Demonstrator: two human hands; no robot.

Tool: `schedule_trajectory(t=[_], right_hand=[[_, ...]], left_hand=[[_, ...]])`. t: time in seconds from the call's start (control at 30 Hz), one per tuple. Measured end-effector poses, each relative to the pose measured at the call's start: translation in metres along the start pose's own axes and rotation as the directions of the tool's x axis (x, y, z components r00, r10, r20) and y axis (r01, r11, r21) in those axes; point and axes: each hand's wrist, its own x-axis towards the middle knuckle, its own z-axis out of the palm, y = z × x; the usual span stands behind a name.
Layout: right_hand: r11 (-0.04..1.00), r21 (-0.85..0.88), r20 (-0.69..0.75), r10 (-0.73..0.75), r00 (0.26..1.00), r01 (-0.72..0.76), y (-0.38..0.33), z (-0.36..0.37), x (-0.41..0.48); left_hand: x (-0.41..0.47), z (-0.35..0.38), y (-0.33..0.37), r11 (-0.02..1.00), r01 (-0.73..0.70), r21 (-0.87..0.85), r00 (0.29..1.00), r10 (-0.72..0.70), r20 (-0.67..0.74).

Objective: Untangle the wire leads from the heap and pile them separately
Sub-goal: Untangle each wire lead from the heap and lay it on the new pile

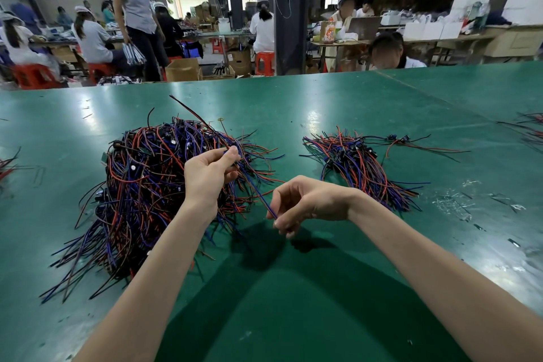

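A big tangled heap of red, blue and black wire leads [147, 185] lies on the green table [293, 288], left of centre. A smaller sorted pile of leads [361, 167] lies to the right. My left hand [208, 176] is raised over the heap's right side and pinches a lead between thumb and fingertips. That lead [258, 194], blue with a dark strand, runs down and to the right to my right hand [302, 203], which pinches its lower end just above the table.
Loose wire ends show at the left edge [7, 167] and at the far right edge [529, 126]. Scraps of clear plastic litter [458, 203] lie right of the sorted pile. A person [390, 51] sits across the table; other workers sit at benches behind.
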Motion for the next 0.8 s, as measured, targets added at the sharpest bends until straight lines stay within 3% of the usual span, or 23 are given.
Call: schedule_trajectory(t=[0.67,0.8], right_hand=[[1.0,0.016,0.086,0.021,0.996,-0.023,-0.0012,-0.0037,-0.0028],[0.998,0.06,0.013,0.002,1.0,-0.003,-0.0001,-0.0003,0.0021]], left_hand=[[-0.0022,0.0006,-0.0018,1.0,-0.003,-0.012,1.0,0.004,0.022],[-0.0067,0.0041,-0.0016,1.0,0.004,-0.022,0.997,-0.003,0.079]])
